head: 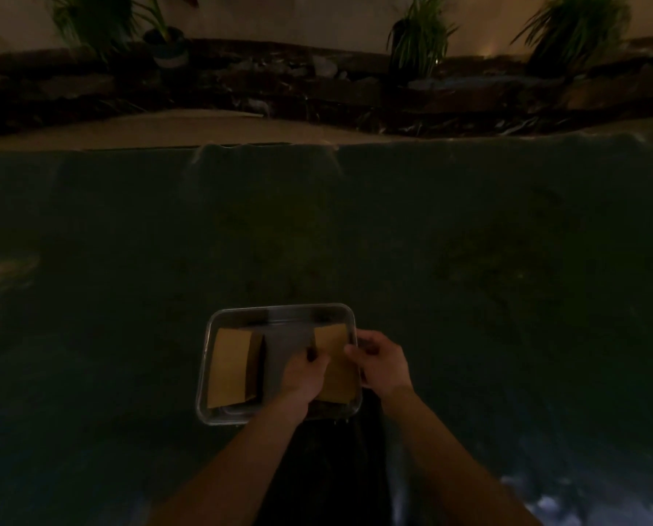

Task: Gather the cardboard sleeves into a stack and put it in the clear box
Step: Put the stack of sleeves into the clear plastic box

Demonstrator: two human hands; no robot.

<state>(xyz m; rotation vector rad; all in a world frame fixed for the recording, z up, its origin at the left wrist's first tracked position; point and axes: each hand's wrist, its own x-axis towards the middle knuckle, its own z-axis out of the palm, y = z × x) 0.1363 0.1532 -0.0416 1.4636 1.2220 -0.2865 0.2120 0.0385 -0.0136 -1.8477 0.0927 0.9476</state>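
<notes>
The clear box (279, 311) sits near the front edge of a dark green cloth. A stack of brown cardboard sleeves (232, 364) lies flat in its left half. A second stack of sleeves (334, 343) is in the right half, held between both hands. My left hand (304, 375) grips its left edge with the fingers curled. On its right edge sits my right hand (381, 364), with the fingers over the box's right rim. My hands hide the lower part of this stack.
The dark green cloth (469, 260) covers the whole table. Beyond its far edge runs a tan strip (165, 131), then a dark stone ledge with potted plants (417, 39). The room is dim.
</notes>
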